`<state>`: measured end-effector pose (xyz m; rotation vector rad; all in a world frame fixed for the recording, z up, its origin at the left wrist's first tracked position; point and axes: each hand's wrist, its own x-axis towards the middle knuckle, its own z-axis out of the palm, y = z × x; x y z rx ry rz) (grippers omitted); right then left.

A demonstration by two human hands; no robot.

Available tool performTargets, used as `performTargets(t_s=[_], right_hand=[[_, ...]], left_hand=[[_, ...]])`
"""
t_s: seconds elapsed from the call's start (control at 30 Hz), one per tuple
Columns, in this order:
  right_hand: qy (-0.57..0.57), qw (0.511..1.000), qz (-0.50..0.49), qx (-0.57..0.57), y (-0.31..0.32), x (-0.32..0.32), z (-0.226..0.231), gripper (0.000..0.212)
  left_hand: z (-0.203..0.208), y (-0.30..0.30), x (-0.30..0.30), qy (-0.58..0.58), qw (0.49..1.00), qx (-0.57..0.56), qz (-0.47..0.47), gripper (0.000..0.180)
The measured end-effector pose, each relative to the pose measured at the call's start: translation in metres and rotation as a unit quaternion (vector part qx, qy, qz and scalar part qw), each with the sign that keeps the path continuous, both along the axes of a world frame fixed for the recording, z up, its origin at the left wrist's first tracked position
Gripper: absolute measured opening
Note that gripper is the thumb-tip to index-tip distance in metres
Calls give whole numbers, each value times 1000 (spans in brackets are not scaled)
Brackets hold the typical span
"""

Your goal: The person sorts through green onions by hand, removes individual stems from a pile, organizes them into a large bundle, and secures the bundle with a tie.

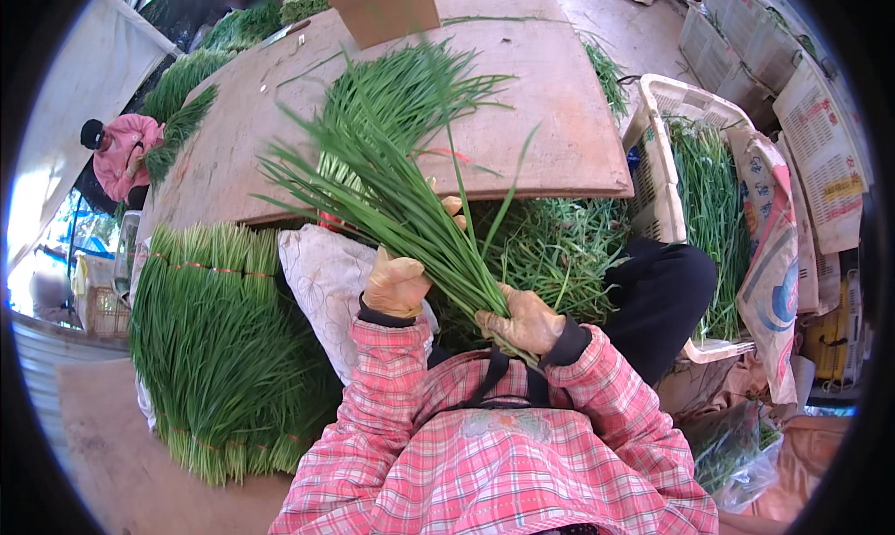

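A loose bunch of long green chives (392, 185) slants across in front of me, its leaf tips fanning out over the table's near edge. My right hand (525, 322), in a pale stained glove, grips the bunch near its stalk ends, close to my chest. My left hand (396, 283), gloved alike, cradles the middle of the bunch from beneath. Its thumb stands on the near side, and its fingertips show beyond the leaves. A heap of loose chives (410, 83) lies on the wooden table (550, 116) behind the bunch.
Tied chive bundles (233, 321) are stacked at my left beside a white sack (317, 274). Loose leaves (559, 255) pile up below the table edge. A white plastic crate (664, 176) of chives stands right; a cardboard box (384, 8) sits far back. A co-worker in pink (130, 153) holds chives.
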<state>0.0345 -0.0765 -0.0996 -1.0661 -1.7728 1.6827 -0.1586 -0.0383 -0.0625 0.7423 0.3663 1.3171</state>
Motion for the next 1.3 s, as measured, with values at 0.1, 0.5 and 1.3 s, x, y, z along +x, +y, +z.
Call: performTargets(t_s=[0.1, 0.5, 1.3], right_hand=[[-224, 940, -39, 255, -9, -15, 0, 28], [12, 989, -91, 119, -23, 23, 3, 22], [-180, 888, -80, 417, -1, 15, 4, 13]], left_hand=[[-16, -1, -2, 86, 996, 20, 11, 85], [-6, 3, -100, -129, 979, 65, 140, 37], [-23, 3, -57, 94, 924, -172, 329, 40]])
